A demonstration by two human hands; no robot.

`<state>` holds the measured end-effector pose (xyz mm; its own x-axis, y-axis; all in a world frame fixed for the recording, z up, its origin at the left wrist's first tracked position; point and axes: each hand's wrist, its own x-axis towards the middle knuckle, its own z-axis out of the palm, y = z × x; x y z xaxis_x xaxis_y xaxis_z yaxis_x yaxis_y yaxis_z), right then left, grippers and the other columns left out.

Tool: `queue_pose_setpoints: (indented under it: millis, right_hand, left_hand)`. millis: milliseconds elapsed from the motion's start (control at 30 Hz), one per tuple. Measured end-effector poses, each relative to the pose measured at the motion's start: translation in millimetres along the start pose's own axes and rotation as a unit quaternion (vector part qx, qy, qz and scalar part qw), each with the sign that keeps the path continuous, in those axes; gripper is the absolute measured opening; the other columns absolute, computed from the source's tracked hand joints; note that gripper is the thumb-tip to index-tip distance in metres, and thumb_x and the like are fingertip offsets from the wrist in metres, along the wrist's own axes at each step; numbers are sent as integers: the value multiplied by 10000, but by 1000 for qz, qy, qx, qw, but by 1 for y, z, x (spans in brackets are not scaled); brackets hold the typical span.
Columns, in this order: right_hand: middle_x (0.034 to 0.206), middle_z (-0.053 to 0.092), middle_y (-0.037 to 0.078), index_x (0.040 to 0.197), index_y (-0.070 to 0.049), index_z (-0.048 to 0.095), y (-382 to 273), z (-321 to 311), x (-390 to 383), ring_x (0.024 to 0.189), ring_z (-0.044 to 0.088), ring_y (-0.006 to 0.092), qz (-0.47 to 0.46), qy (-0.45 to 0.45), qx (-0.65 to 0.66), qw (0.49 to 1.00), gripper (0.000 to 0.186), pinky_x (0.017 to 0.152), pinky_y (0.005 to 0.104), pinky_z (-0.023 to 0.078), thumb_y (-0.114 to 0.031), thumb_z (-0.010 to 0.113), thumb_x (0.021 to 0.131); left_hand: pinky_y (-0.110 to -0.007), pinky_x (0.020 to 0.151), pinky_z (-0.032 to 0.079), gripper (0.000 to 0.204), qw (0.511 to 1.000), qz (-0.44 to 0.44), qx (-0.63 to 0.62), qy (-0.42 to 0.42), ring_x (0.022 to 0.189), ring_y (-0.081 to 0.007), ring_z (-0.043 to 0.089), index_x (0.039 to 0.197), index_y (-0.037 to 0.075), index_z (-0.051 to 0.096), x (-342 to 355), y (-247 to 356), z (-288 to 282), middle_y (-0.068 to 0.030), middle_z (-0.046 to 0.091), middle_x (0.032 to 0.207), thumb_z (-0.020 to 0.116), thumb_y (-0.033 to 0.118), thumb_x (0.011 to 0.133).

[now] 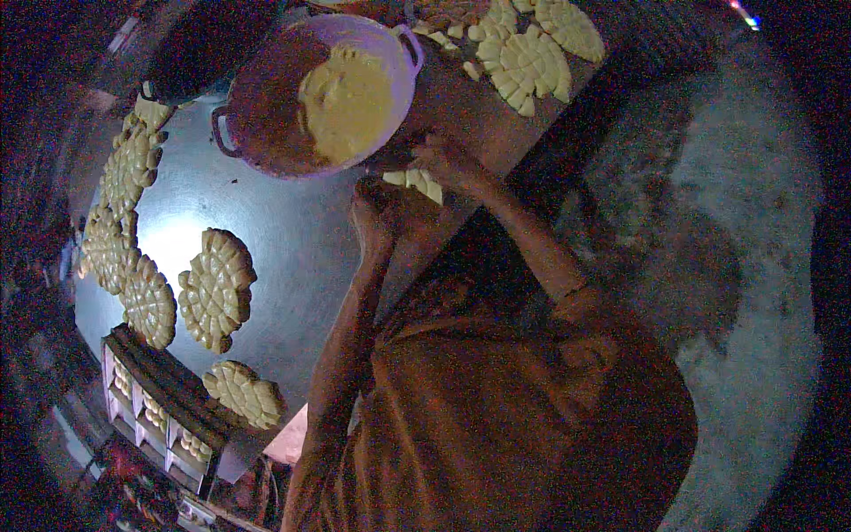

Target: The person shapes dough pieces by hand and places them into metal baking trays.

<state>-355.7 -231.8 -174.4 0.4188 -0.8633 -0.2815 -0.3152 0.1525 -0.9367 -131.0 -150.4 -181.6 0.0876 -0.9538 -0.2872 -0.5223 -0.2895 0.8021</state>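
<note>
My left hand (373, 209) is at the table's near edge, its fingers curled in. Just right of it is a small group of pale dough pieces (414, 183); whether the hand touches them is too dark to tell. Past the dough, my right hand (449, 165) has its fingers bent together; anything in them is hidden. Directly beyond both hands stands a wide two-handled bowl (257, 146). Yellow, thick paste (355, 102) lies in its right half.
Segmented round doughs (215, 291) lie on the metal table (292, 257), with several more along its left edge. Other dough rounds (529, 68) are at the far right. A rack with compartments of dough balls (155, 412) stands lower left. Bare floor (753, 177) shows right.
</note>
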Motion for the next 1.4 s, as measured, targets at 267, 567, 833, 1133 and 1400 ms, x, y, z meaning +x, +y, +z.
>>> queue_pose_setpoints:
  millis: [267, 567, 833, 1133, 1400]
  right_hand:
    - [813, 653, 94, 1030, -49, 651, -18, 8, 29, 725, 621, 173, -119, -299, -197, 926, 191, 654, 359, 505, -212, 642, 931]
    - [1001, 683, 48, 1078, -57, 643, -39, -23, -18, 943, 650, 171, -201, 54, 182, 961, 161, 860, 334, 540, -70, 692, 925]
    - [1171, 651, 90, 1157, -51, 634, -84, -104, -43, 1069, 619, 208, -207, 224, 393, 868, 229, 947, 370, 514, -150, 679, 956]
    - [1373, 570, 149, 1193, -102, 687, -40, -39, -50, 1274, 512, 367, -229, 190, -389, 872, 323, 1118, 470, 378, -63, 643, 875]
    - [1139, 654, 77, 998, -75, 717, -35, -22, -58, 1106, 595, 306, -213, -11, -384, 898, 210, 924, 427, 531, -39, 674, 796]
  left_hand:
    - [-418, 805, 543, 331, 987, 49, -140, 62, 957, -342, 673, 1187, 20, 607, -13, -1, 9, -180, 678, 1114, 588, 243, 943]
    - [-394, 745, 534, 249, 997, 70, 27, -9, 843, -309, 691, 1020, 21, 713, -40, 22, -40, -178, 708, 948, 593, 212, 914]
    - [-359, 853, 521, 290, 983, -20, -182, -7, 985, -205, 632, 1129, 14, 633, -65, 49, -56, -91, 677, 1071, 629, 226, 930]
    - [-315, 855, 505, 284, 947, -38, -304, 93, 956, -179, 597, 1142, 9, 582, -96, 66, -73, -76, 609, 1055, 630, 210, 948]
    - [-322, 867, 499, 318, 962, -7, -260, 78, 932, -177, 607, 1196, 1, 569, -93, 101, -104, -90, 614, 1066, 556, 223, 968]
